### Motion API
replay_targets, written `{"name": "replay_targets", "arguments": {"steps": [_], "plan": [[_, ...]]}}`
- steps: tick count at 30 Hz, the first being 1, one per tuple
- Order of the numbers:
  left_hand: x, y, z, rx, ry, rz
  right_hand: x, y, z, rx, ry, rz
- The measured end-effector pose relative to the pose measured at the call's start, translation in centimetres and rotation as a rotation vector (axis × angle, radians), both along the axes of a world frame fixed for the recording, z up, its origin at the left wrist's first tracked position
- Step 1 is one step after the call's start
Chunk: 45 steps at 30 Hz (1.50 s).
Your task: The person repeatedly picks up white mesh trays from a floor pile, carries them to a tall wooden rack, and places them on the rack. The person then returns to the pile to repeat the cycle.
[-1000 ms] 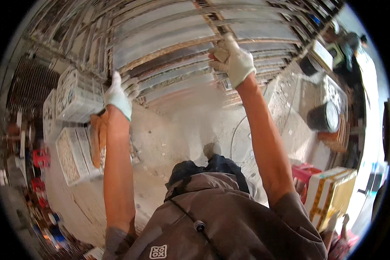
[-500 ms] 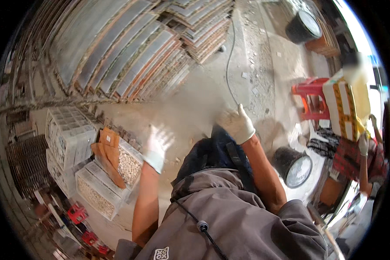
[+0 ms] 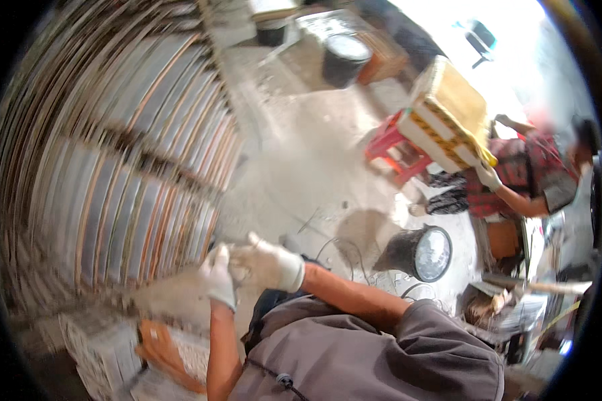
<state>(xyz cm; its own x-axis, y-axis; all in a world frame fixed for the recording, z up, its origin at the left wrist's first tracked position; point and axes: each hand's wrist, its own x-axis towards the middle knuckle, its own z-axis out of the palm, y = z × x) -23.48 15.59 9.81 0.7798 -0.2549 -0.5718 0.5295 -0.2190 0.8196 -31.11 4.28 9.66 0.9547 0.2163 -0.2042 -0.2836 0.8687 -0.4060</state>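
Note:
Both my hands wear pale work gloves and are close together in front of my body. My left hand [image 3: 219, 279] points upward with its fingers stretched out, somewhat blurred. My right hand [image 3: 274, 264] reaches across toward it, thumb raised apart from the fingers. Its fingertips are smeared by motion beside the left hand; whether the two touch I cannot tell. Nothing shows in either one. Beyond them stand long rows of stacked grey panels [image 3: 137, 220] with brownish edges.
Lower left are plastic crates [image 3: 100, 347] and a brown cloth-like piece [image 3: 164, 351]. Dark buckets [image 3: 408, 252] stand on the floor to the right and at the far side [image 3: 338, 70]. A co-worker [image 3: 525, 167] holds a taped foam box [image 3: 441, 134] by a red stool [image 3: 398, 150].
My view has swung to the right, bringing the co-worker and box nearer the middle. My hands, spread wide apart before, have come together at the left.

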Motion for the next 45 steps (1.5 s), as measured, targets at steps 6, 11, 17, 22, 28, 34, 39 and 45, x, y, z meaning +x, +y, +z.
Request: {"name": "replay_targets", "arguments": {"steps": [6, 11, 17, 22, 28, 34, 39, 45], "plan": [[-0.5, -3.9, 2.6, 0.233, -0.376, -0.087, -2.4, 0.7, 3.5, 0.19, 0.124, -0.317], [-1.5, -5.4, 4.0, 0.179, -0.535, -0.268, -5.7, 0.9, 4.1, 0.21, -0.138, -0.386], [-2.6, -6.0, 5.6, 0.257, -0.856, -0.503, -9.1, 2.8, 7.7, 0.082, -0.13, -0.502], [-2.6, -4.8, 4.5, 0.083, -1.051, -0.643, -11.6, 6.0, 8.6, 0.088, -0.218, -0.652], [-4.4, -5.1, 7.9, -0.06, -0.953, -0.822, -13.6, 7.6, 7.9, 0.165, -0.218, -0.746], [-5.4, -5.0, 9.7, -0.457, -0.301, -0.937, -13.0, 4.8, 11.0, -0.048, -0.383, -0.995], [-7.7, -5.0, 9.0, -0.71, 0.109, -0.948, -13.9, 3.0, 10.1, -0.047, -0.417, -1.101], [-10.1, -6.7, 11.1, -0.513, -0.262, -0.904, -14.6, 1.3, 11.8, -0.006, -0.406, -0.95]]}}
